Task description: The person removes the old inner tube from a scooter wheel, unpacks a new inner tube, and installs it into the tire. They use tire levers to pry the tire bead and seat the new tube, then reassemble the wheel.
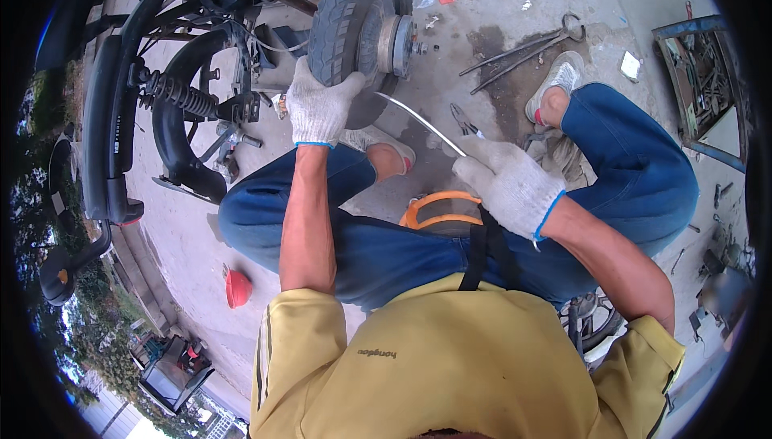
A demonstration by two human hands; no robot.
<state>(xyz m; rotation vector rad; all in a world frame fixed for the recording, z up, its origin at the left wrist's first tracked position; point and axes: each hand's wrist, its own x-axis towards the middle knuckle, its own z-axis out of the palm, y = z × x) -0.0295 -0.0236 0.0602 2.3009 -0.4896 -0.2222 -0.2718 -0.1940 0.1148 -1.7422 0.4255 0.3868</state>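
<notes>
My left hand, in a white knit glove with a blue cuff, grips the lower edge of a black knobby tyre; its thumb and fingers lie apart around the tread. The wheel stands upright at the rear of a vehicle frame, with a round metal hub on its right side. In my right hand, gloved the same way, is a thin, slightly curved metal tyre lever. Its far tip points to the tyre's lower right side; I cannot tell whether it touches. Pliers lie on the ground just beyond my right hand.
Long-handled tongs lie on the stained concrete. At the right stands a metal-framed tray of tools. An orange curved object sits between my legs. The vehicle's black bodywork and coil shock absorber fill the left. A red bowl-shaped object lies nearer.
</notes>
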